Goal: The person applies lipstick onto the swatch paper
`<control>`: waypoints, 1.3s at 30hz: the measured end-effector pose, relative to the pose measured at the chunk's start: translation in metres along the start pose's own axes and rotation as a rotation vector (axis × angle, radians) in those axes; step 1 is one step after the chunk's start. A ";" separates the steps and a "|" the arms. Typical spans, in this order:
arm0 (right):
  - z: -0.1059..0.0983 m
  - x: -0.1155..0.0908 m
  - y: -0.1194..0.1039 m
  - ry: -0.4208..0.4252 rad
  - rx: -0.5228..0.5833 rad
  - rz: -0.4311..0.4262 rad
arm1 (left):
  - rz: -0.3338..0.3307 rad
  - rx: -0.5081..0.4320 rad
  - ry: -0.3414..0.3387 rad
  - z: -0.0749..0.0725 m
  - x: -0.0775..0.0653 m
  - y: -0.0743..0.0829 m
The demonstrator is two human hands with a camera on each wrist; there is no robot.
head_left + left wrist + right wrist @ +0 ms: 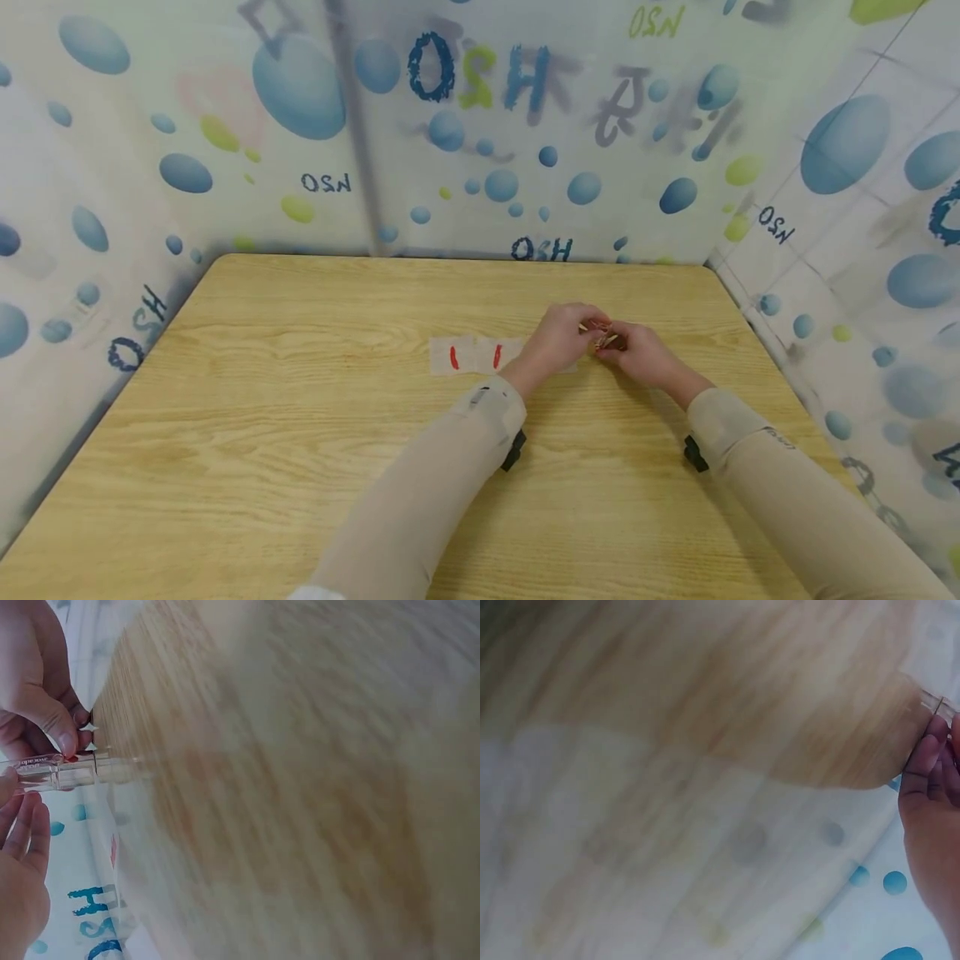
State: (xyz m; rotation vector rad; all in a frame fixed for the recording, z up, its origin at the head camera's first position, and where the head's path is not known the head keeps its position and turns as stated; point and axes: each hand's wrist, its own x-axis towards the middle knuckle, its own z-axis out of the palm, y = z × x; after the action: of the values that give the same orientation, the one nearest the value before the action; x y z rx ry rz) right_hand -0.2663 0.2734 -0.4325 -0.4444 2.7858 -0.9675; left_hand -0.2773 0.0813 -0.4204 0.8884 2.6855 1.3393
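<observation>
Both hands meet over the far right of the table. My left hand [558, 333] holds a slim clear tube [56, 774] with small printed lettering, which looks like a lip gloss tube. From the other side, my right hand [637, 350] pinches the tube's far end between thumb and fingers. Gold and reddish glints show between the fingertips in the head view. In the right wrist view, a thin gold edge [939, 706] sticks out past the right fingertips. Fingers cover part of the tube.
Pale slips with red strokes, including one left slip [442, 357] and one beside it [486, 354], lie in a row on the wooden table [300, 433]. The left forearm partly covers the row. Patterned wall sheeting [480, 167] surrounds the table's back and sides.
</observation>
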 end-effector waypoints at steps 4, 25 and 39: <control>-0.001 0.001 0.001 -0.013 0.001 0.007 | -0.013 0.003 -0.007 0.002 0.001 0.001; -0.004 0.001 0.002 -0.043 0.046 0.011 | -0.053 -0.025 -0.059 -0.018 -0.005 -0.003; -0.059 0.006 -0.029 -0.071 -0.096 0.055 | -0.053 -0.026 0.062 -0.117 -0.030 -0.008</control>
State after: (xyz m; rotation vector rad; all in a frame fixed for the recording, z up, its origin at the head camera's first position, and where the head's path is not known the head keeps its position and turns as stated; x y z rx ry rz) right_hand -0.2796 0.2838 -0.3690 -0.4048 2.7731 -0.7926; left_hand -0.2859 -0.0229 -0.3588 0.7812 2.7088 1.4107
